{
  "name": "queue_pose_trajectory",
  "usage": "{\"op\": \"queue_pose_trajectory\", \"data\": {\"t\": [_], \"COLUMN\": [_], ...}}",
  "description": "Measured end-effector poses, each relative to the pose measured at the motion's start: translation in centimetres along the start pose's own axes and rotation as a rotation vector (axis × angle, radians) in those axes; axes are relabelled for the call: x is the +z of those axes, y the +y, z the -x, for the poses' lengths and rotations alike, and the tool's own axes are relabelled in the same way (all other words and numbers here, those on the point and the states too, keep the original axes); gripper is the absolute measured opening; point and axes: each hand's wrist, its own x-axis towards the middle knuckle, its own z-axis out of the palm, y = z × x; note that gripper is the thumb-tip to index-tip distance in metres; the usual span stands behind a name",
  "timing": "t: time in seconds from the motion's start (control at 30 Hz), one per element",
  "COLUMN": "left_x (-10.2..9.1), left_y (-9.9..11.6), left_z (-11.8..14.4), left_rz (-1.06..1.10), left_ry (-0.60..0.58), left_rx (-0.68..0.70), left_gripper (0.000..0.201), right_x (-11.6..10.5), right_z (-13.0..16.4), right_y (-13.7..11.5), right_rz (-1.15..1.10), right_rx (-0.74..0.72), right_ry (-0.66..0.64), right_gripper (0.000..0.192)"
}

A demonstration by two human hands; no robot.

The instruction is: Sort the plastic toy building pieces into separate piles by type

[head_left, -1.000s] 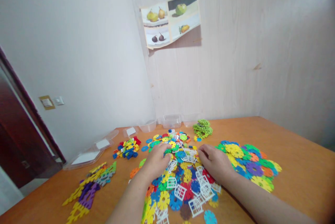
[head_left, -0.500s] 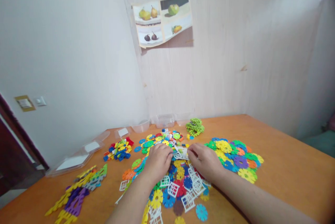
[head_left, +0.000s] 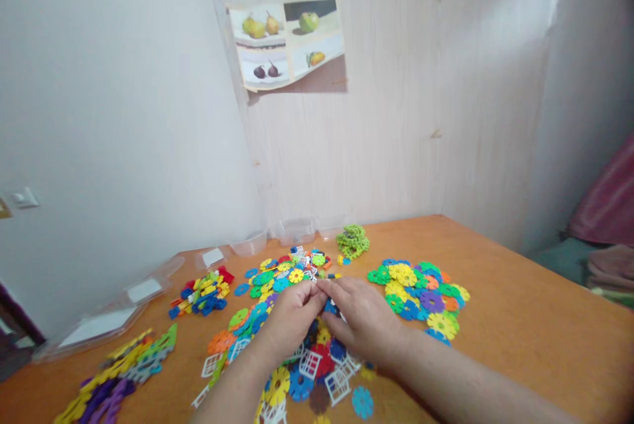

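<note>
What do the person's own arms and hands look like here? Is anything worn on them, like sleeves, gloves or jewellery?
Both forearms are bare as far as the picture shows: no sleeve reaches into view. The left hand and the right hand are bare too, with no gloves. No watch, bracelet or ring can be seen on the wrists or fingers that show. The fingertips are partly hidden where the hands meet.

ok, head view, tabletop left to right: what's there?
Flat yellow-purple build → small brick heap → left hand → right hand → flower-disc pile. Behind them, clear tubs then green disc stack.
</note>
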Motion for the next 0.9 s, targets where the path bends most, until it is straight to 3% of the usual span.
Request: {"op": "queue_pose_trajectory", "data": {"t": [0.1, 0.27, 0.37, 0.47, 0.63, 0.73, 0.8, 0.9], "left_x": [-0.5, -2.1, -2.8, -3.1, -2.7, -2.3, -2.0, -1.8], "left_y": [-0.4, -1.6, -2.1, -2.1, -2.0, -2.0, -2.0, -1.7], "left_z": [-0.1, -0.7, -0.8, -0.8, -0.5, -0.4, -0.2, 0.0], "left_rz": [0.021, -0.04, -0.113, -0.17, -0.224, -0.274, -0.311, -0.366], "left_ry": [0.065, 0.25, 0.286, 0.29, 0.217, 0.127, 0.076, 0.035], "left_rx": [-0.026, -0.077, -0.105, -0.129, -0.064, -0.017, 0.001, 0.027], "left_gripper": [0.038, 0.034, 0.032, 0.032, 0.031, 0.027, 0.025, 0.022], "right_x": [-0.7, -2.4, -3.2, -3.8, -4.3, -4.4, -4.4, -4.1], "right_z": [-0.3, -0.7, -0.3, -0.1, -0.2, 0.0, 0.4, 0.8], "right_y": [1.3, 5.7, 8.0, 8.9, 7.8, 6.9, 6.5, 6.0], "right_rz": [0.103, 0.347, 0.402, 0.425, 0.286, 0.026, -0.118, -0.175], "right_rx": [0.113, 0.522, 0.699, 0.772, 0.696, 0.569, 0.49, 0.413], "right_ry": [0.006, -0.063, -0.111, -0.099, -0.131, -0.363, -0.528, -0.617], "right_gripper": [0.039, 0.035, 0.034, 0.034, 0.028, 0.021, 0.03, 0.045]}}
